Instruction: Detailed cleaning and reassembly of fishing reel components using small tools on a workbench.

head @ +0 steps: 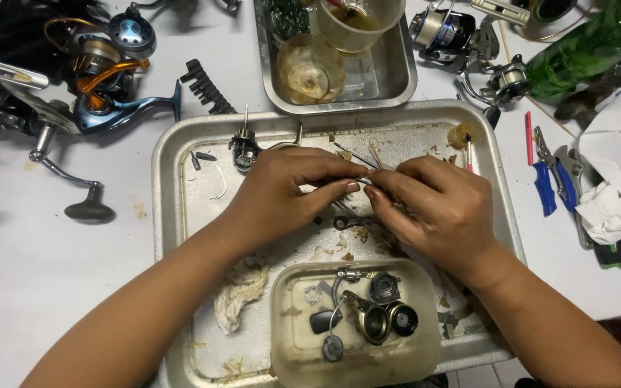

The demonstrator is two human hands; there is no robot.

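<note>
My left hand point(282, 190) and my right hand point(436, 208) meet over the middle of a large metal tray point(170, 194). Between their fingertips they pinch a small thin metal part point(363, 181); its exact shape is hidden by my fingers. Under the hands lie a small metal piece with a ring end point(344, 223) and thin rods point(357, 156). A black reel mechanism piece point(244, 147) sits just left of my left hand. A clear plastic tub point(289, 338) in the tray's near end holds several small reel parts.
A soiled rag point(238, 294) lies in the tray. A second metal tray point(389, 79) with plastic cups stands behind. Fishing reels point(106, 86) lie at the back left, more reels point(461, 43) and a green bottle point(583, 47) at the back right. Blue-handled pliers point(548, 183) and crumpled paper point(616, 201) are right.
</note>
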